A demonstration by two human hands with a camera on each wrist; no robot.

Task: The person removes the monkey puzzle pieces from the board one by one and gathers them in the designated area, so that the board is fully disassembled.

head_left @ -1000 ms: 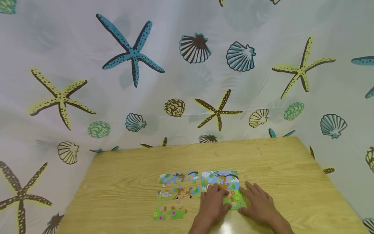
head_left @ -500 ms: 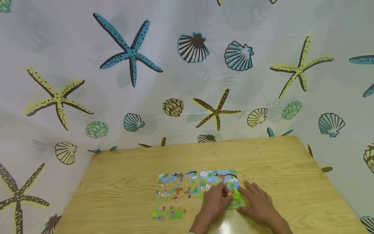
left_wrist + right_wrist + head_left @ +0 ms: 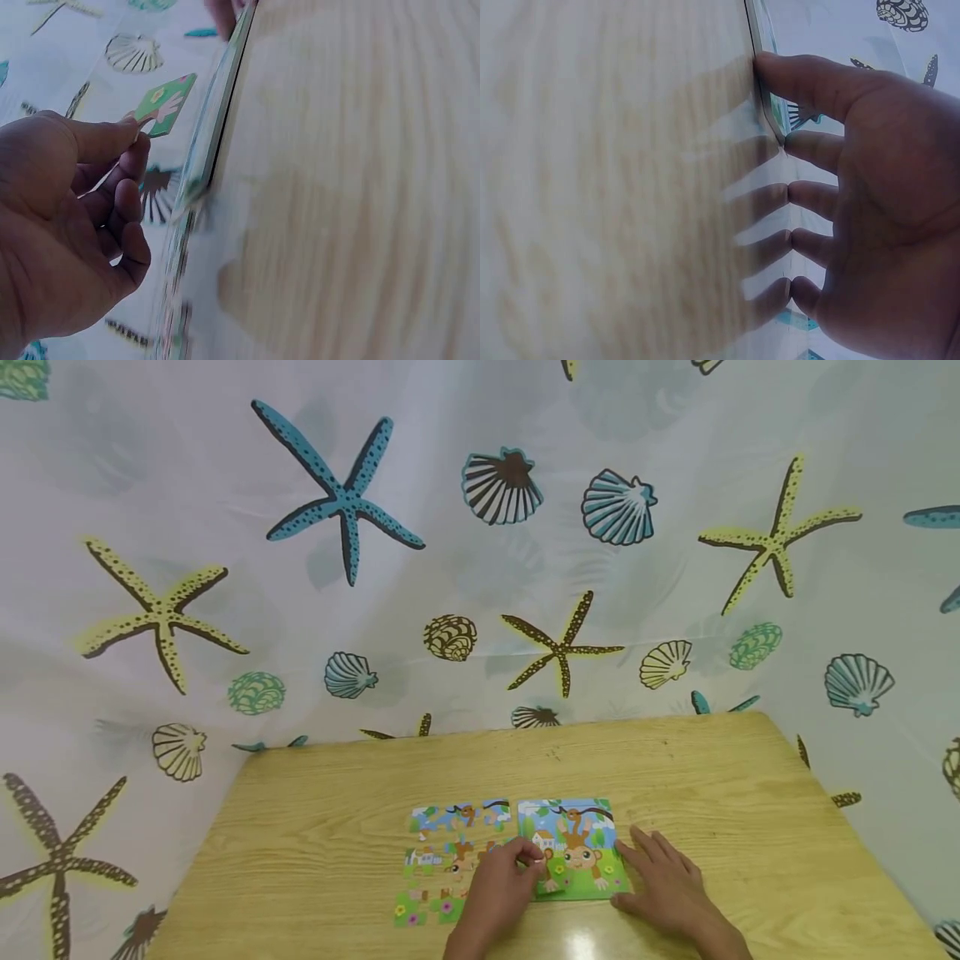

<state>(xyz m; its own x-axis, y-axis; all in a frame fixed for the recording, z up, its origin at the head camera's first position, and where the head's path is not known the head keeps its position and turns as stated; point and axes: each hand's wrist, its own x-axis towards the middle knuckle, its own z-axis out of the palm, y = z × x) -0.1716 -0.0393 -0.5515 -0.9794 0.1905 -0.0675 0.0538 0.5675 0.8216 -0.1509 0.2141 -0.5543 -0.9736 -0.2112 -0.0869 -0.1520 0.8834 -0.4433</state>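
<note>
My left hand (image 3: 498, 885) pinches a puzzle piece (image 3: 166, 105) between thumb and index finger. In the left wrist view the piece shows green with a yellow flower and a pale monkey's hand. It is over the lower left part of the monkey picture board (image 3: 581, 839), which lies flat on the table. My right hand (image 3: 663, 877) rests spread beside the board's right edge, fingertips on the tabletop. In the right wrist view its thumb and index finger touch the edge of the board.
Left of the board lie rows of puzzle pieces (image 3: 423, 857) on the wooden table (image 3: 322, 843); my left hand hides some of them. A white curtain (image 3: 450, 560) with starfish and shells hangs behind the table and along its sides.
The left hand has moved left from the middle of the board, holding a piece. The monkey's face on the board has come into view. The right hand has stayed in place.
</note>
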